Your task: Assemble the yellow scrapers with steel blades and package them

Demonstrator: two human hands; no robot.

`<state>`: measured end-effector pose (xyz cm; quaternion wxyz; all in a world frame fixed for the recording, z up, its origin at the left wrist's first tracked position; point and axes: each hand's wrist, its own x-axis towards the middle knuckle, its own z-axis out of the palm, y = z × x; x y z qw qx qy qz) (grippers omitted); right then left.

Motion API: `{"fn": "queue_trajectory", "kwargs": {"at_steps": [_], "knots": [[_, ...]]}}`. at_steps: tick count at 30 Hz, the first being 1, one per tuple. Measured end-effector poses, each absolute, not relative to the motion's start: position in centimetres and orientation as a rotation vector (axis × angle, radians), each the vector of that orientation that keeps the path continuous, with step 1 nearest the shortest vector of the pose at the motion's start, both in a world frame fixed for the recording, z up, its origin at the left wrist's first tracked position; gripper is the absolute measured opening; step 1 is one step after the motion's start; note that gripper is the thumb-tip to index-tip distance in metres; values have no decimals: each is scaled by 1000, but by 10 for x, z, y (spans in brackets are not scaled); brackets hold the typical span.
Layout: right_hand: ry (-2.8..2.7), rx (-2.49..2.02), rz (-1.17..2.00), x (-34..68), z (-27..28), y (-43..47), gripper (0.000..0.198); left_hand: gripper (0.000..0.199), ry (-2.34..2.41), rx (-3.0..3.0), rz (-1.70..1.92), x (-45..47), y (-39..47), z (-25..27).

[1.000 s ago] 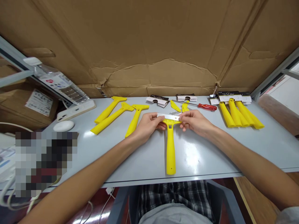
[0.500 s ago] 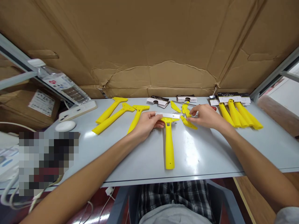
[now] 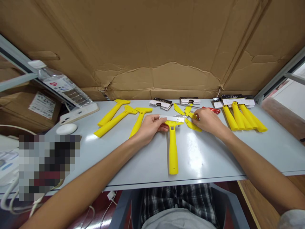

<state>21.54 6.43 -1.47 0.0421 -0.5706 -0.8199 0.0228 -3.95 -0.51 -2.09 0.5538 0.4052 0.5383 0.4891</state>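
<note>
My left hand (image 3: 152, 127) grips the head of a yellow scraper (image 3: 173, 148), its handle pointing toward me. A pale metal blade (image 3: 172, 118) lies across the scraper head, with my left thumb on its left end. My right hand (image 3: 208, 120) is among loose yellow cover plates, fingers bunched at the right end of one plate (image 3: 189, 112); what is between the fingertips is hidden. Another yellow plate (image 3: 193, 126) lies just below those fingers, and one more (image 3: 179, 109) farther back. Small screws lie around the plates, too tiny to make out well.
A red-handled screwdriver (image 3: 212, 110) lies behind my right hand. Several carded yellow scrapers (image 3: 238, 117) are at right; yellow scraper handles (image 3: 114, 121) lie at left. Folded black-and-white cards (image 3: 161, 103) rest by the cardboard wall (image 3: 152, 47). A bottle (image 3: 64, 84) leans at far left.
My right hand has shifted slightly right and its fingers have drawn together at the plate's end. More of the red screwdriver handle shows. My left hand and the scraper have hardly moved.
</note>
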Motion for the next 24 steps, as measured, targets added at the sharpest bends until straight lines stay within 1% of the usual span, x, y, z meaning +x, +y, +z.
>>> {"fn": "queue_trajectory", "kwargs": {"at_steps": [3, 7, 9, 14, 21, 24], "knots": [[-2463, -1747, 27, 218, -15, 66, 22, 14, 1276, 948, 1150, -40, -5, -20], [-2329, -1590, 94, 222, -11, 69, 32, 14, 1262, 939, 1146, -40, -6, -19], [-2215, -1496, 205, 224, -7, 69, 33, 14, 1259, 937, 1140, -40, -5, -20], [-1936, -1265, 483, 222, 2, 67, 26, 14, 1234, 945, 1109, -40, -6, -22], [-1830, -1167, 843, 215, 2, 61, 31, 15, 1160, 956, 1075, -42, -6, -24], [-1800, -1127, 923, 212, 4, 58, 34, 16, 1146, 954, 1071, -42, -6, -24]]}}
